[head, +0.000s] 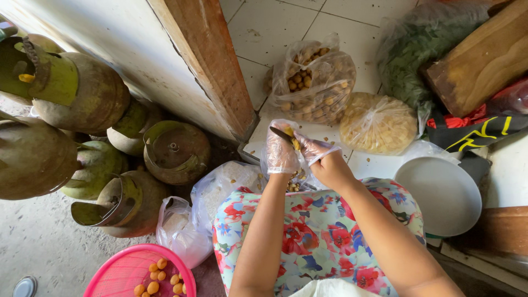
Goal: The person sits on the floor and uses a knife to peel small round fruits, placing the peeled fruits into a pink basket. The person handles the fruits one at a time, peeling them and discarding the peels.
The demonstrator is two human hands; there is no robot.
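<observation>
Floral lap (308,231); gloved left hand (281,154) grips yellow fruit (295,144), right hand (319,157) closed on knife (283,133).

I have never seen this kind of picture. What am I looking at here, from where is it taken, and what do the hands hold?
A camera on a person's head looks straight down. Both hands wear thin clear plastic gloves. The left hand holds a small knife against a small yellow fruit, which the right hand pinches. On the tiled floor ahead lie a clear bag of small brown fruits, a bag of yellow pieces and a white bowl. At the left stand green gas cylinders; a pink basket holds a few fruits.
</observation>
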